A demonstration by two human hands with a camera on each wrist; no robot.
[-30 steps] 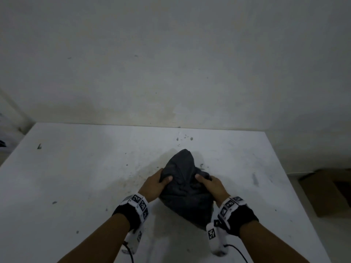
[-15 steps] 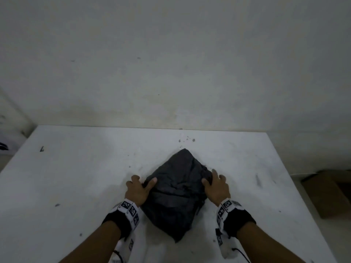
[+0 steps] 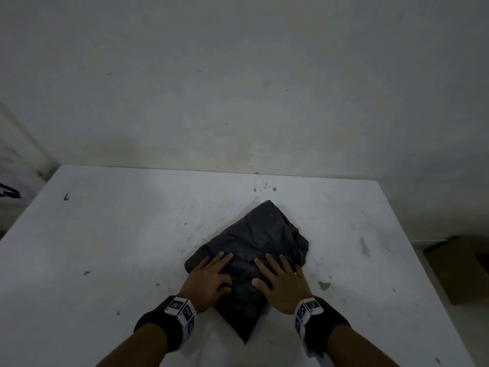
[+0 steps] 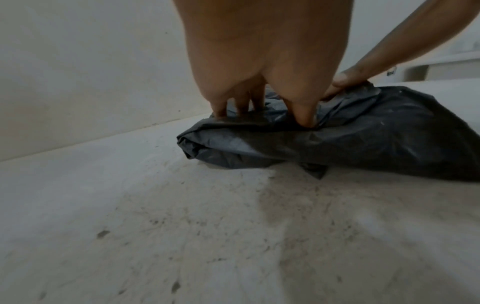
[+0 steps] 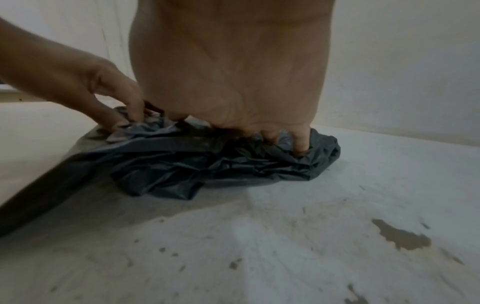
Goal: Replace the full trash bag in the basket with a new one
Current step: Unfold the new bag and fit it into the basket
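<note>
Head view: crumpled dark trash bag

Bare desk spreads wide to the L of the left hand and R of the right hand; crumpled black bag lies ahead, wall closing off the far edge.

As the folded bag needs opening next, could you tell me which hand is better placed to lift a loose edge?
Probably the right hand: its fingers rest by the trash bag's crumpled loose edge; the left hand presses a smooth fold.
</note>
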